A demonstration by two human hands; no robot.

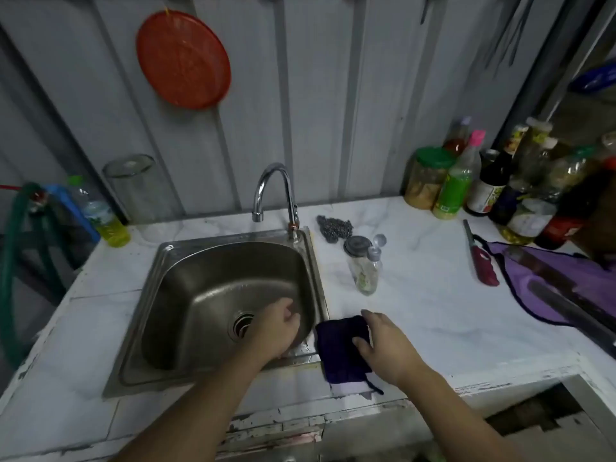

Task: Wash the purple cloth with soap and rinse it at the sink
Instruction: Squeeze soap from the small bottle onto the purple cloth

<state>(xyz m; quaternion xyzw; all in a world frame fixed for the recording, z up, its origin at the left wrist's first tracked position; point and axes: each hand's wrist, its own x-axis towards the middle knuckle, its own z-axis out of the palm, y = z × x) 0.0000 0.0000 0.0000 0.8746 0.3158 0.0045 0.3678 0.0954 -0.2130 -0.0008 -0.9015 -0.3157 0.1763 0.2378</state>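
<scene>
A dark purple cloth (340, 348) lies folded on the white counter, just right of the steel sink (186, 378), with one edge hanging over the counter's front. My right hand (383, 345) rests on the cloth's right side, fingers spread over it. My left hand (278, 328) hovers inside the sink's right half beside the drain (241, 325), fingers loosely curled and holding nothing. The chrome tap (273, 191) arches over the back of the sink; no water runs. A bottle of yellow liquid soap (103, 218) stands at the sink's back left.
Right of the sink lie a steel scourer (335, 228), a small clear bottle (365, 268), a red lighter (481, 258) and a lighter purple cloth (560, 288). Several sauce bottles and jars (500, 185) crowd the back right. A green hose (13, 258) hangs at left.
</scene>
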